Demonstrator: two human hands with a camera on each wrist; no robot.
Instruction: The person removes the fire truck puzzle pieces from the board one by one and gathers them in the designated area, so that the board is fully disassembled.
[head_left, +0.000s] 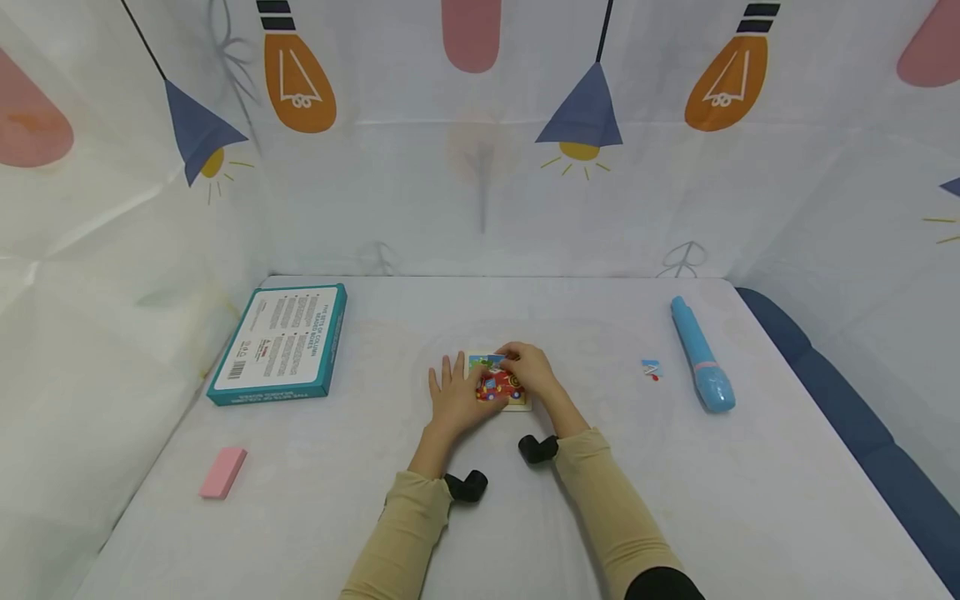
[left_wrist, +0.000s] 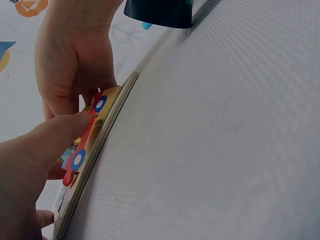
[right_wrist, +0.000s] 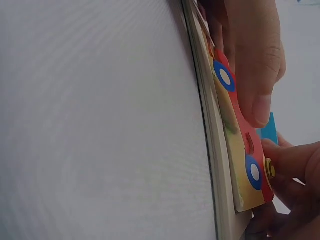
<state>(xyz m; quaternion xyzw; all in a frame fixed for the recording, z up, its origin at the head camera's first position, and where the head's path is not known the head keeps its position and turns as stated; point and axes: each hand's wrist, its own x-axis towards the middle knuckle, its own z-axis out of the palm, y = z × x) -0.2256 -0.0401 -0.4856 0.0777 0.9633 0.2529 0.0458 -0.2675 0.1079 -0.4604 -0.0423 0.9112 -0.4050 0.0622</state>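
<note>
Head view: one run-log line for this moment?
left hand: presses red car puzzle piece | right hand: pinches it | on square wooden puzzle board

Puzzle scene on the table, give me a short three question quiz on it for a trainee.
1. True or false: both hands touch the puzzle.
2. Which lies nearest the pen: A the box, B the eraser, C the loose piece?
3. What colour is the eraser?

Key: 1 true: left hand and right hand are on it. 2 C. 3 pink.
</note>
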